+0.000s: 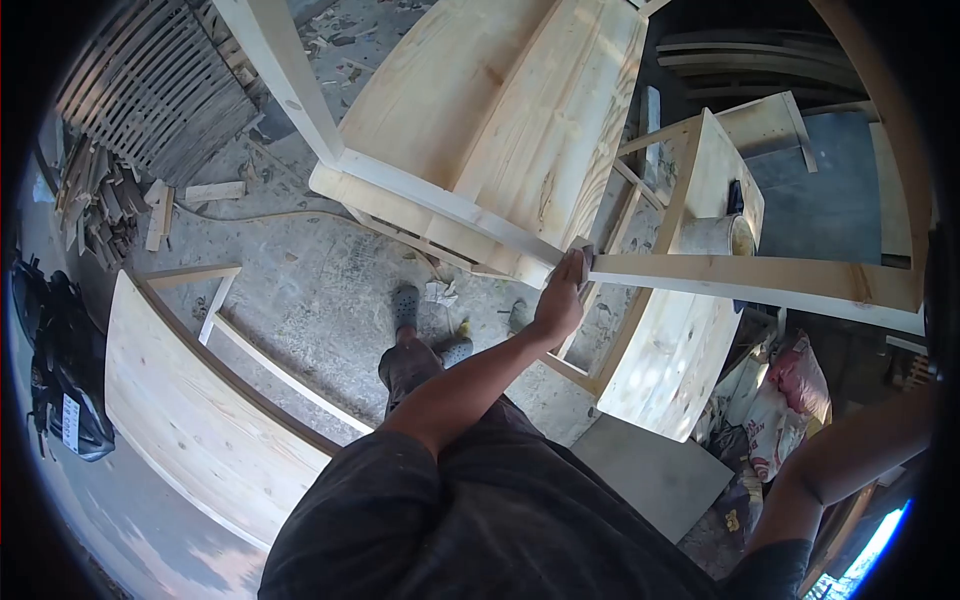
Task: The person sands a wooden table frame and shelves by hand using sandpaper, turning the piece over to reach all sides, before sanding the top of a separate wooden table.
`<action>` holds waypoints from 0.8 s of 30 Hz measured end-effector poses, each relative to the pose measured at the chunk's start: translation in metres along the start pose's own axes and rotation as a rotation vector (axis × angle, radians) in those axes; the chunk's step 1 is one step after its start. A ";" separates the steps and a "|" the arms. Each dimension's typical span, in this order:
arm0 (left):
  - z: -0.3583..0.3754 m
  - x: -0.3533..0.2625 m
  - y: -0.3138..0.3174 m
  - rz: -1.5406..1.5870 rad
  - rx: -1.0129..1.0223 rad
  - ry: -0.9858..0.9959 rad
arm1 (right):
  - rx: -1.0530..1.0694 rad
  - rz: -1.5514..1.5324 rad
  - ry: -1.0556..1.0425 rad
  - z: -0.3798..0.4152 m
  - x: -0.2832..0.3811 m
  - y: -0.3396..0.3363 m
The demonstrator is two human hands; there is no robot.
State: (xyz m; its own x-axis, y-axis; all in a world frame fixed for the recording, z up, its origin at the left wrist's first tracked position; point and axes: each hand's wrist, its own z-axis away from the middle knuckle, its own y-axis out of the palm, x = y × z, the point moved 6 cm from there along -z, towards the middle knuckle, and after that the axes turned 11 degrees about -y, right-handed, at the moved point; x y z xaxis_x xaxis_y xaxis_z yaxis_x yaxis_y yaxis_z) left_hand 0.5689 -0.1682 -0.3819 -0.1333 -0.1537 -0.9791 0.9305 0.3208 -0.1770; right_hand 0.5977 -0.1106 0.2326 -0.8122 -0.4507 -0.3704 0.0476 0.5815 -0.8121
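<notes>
My left hand [563,292] is closed, its fingers pressing a small greyish pad [584,252] against the pale wooden rail [450,208] of a frame. The pad is partly hidden under the fingers. Right beside it, another rail [750,275] runs off to the right. Beyond my left hand lies a broad panel of joined pale boards [500,110], with visible grain and knots. My right forearm [860,450] reaches toward the dark right edge of the view, where the hand is lost from sight.
A wooden panel on a frame [200,400] stands at left, near a parked motorcycle [70,370]. To the right is another wooden piece [670,355] with a tub [715,236] on it, and sacks [790,400] below. Scrap wood [95,205] and a slatted panel [155,90] lie at upper left.
</notes>
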 end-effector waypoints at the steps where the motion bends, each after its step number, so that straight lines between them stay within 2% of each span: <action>1: -0.002 -0.011 0.014 0.016 0.000 -0.084 | -0.002 0.000 -0.002 -0.003 -0.001 0.000; 2: -0.002 -0.061 0.009 -0.023 0.037 -0.067 | -0.004 0.006 -0.004 0.000 0.002 -0.002; 4: 0.011 -0.179 -0.020 0.085 0.056 0.257 | 0.003 0.013 0.000 -0.003 0.003 0.002; 5: 0.018 -0.214 -0.025 0.136 0.091 0.400 | 0.005 0.016 0.006 -0.004 0.004 0.006; 6: 0.018 -0.219 -0.026 0.162 0.071 0.418 | 0.004 0.023 0.009 -0.006 0.006 0.007; 8: 0.008 -0.157 -0.017 0.168 0.074 0.387 | 0.009 0.037 0.000 -0.011 0.012 0.010; 10: -0.005 -0.036 0.010 0.081 0.054 0.145 | -0.004 0.044 0.002 -0.012 0.015 0.010; 11: -0.009 0.003 0.000 0.117 0.192 -0.017 | -0.004 0.044 0.007 -0.012 0.016 0.011; 12: -0.008 0.017 0.008 0.043 0.214 0.048 | -0.010 0.050 0.005 -0.014 0.018 0.012; 14: -0.009 -0.053 0.014 -0.006 0.188 0.002 | -0.021 0.041 0.015 -0.013 0.018 0.013; 15: -0.004 -0.122 0.004 0.037 0.158 0.106 | -0.017 0.038 0.017 -0.016 0.019 0.014; 16: -0.003 -0.202 -0.020 -0.006 0.267 0.169 | -0.021 0.032 0.024 -0.018 0.020 0.016; 17: 0.003 -0.271 -0.039 0.158 0.235 0.410 | -0.027 0.029 0.027 -0.018 0.018 0.016; 18: 0.016 -0.328 -0.065 0.160 0.175 0.730 | -0.031 0.027 0.032 -0.019 0.017 0.017; 20: 0.017 -0.365 -0.072 0.307 0.309 0.896 | -0.040 0.025 0.034 -0.024 0.018 0.015; 21: 0.014 -0.349 -0.062 0.251 0.277 0.930 | -0.042 0.035 0.038 -0.026 0.021 0.014; 23: 0.004 -0.265 -0.039 0.150 0.252 0.652 | -0.069 0.027 0.038 -0.026 0.018 0.008; 24: -0.003 -0.202 -0.026 0.062 0.296 0.410 | -0.080 0.021 0.043 -0.028 0.019 0.005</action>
State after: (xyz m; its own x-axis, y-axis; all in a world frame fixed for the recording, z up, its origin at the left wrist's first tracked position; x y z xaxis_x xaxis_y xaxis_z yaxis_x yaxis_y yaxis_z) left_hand 0.5708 -0.1431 -0.1798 -0.1424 0.2553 -0.9563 0.9898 0.0300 -0.1393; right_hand 0.5663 -0.0972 0.2339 -0.8357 -0.4098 -0.3656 0.0195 0.6431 -0.7655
